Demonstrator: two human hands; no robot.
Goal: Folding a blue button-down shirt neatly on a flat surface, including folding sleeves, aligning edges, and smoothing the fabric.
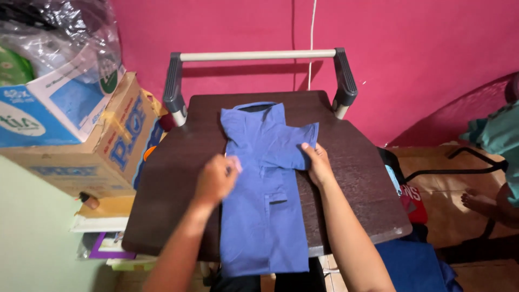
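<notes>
The blue shirt (263,184) is lying face up along the middle of the dark brown table (357,178), its collar pointing away from me toward the pink wall (421,59) and its hem hanging over the near edge of the tabletop. Its sides are lying folded inward, so it is forming a narrow strip, with one short sleeve sticking out to the right near the collar. A small chest pocket is showing just below my hands.

My left hand (215,179) is resting on the left edge of the shirt, fingers curled in and pinching a bit of the fabric between thumb and fingertips. My right hand (319,164) is lying on the right edge just under the sleeve, the fingers nearly straight and close together, the thumb tucked on the cloth; I cannot tell whether it is gripping the fabric or only pressing on it.

Beyond the collar, a pale bar with grey handles (258,55) is rising from the far end of the table. To my left, cardboard boxes (102,140) are standing stacked just beside the table, with a clear plastic bag (59,32) on top. To the right, on the floor, another person's bare foot (478,201) is showing, well apart from the table, next to teal cloth (497,135).
</notes>
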